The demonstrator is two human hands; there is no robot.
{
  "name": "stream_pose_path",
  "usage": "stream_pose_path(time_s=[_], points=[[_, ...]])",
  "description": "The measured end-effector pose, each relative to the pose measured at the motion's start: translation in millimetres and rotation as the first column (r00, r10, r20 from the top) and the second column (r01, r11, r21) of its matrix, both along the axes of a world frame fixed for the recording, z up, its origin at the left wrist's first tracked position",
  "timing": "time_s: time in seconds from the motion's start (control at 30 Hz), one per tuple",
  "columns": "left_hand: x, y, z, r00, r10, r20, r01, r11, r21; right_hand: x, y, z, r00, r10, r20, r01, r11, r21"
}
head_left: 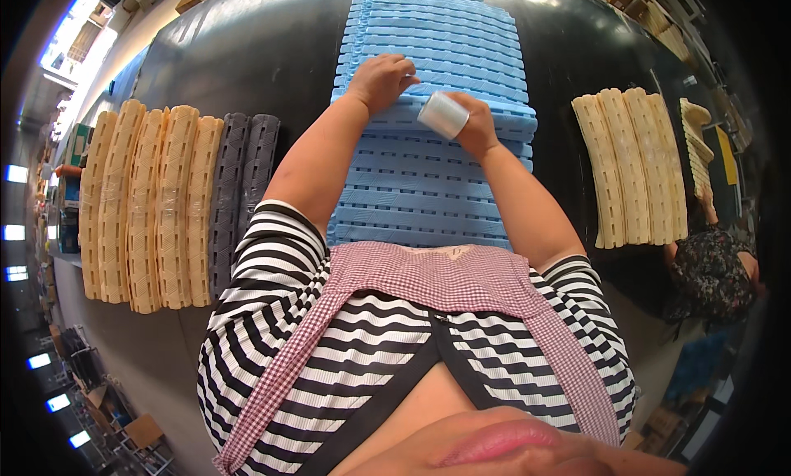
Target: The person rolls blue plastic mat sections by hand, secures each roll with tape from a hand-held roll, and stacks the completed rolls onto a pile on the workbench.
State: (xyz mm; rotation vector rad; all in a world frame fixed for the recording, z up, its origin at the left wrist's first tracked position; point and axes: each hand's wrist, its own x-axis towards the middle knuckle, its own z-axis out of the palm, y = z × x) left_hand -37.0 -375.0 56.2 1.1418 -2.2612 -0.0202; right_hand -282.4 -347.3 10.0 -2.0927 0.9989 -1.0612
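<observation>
Blue slatted plastic mats lie in front of me on a dark table, with a raised ridge across their middle. Above that ridge, my right hand grips a roll of clear film, tilted with one round end toward the left. Just left of the roll, my left hand is closed over the blue slats, thumb and fingers drawn together. What it pinches, if anything, is too small to make out. A short gap separates the two hands.
Beige slatted bundles stand side by side at the left, beside dark grey ones. More beige bundles sit at the right on the dark table. Another person in dark patterned clothing is at the far right, touching a beige piece.
</observation>
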Motion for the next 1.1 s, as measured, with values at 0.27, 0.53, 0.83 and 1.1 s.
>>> stream_pose_path(time_s=[0.27,0.53,0.83,1.1], points=[[-35.4,68.0,-59.3,0.980,0.197,0.002,-0.197,0.979,-0.057,12.3,-101.0,16.9,0.912,-0.050,0.406,-0.193,0.823,0.534],[-28.2,-3.8,-29.5,0.952,0.233,0.201,-0.268,0.948,0.171,4.7,-76.8,13.1,0.977,0.161,0.139,-0.158,0.987,-0.031],[-29.8,-80.0,-1.9,0.875,0.181,0.449,-0.362,0.860,0.359,15.6,-96.6,-10.4,0.997,-0.017,-0.080,-0.015,0.927,-0.376],[-34.9,-109.2,-6.2,0.866,0.127,0.484,-0.360,0.830,0.427,-28.5,97.7,10.1,0.860,0.492,0.139,-0.507,0.787,0.352]])
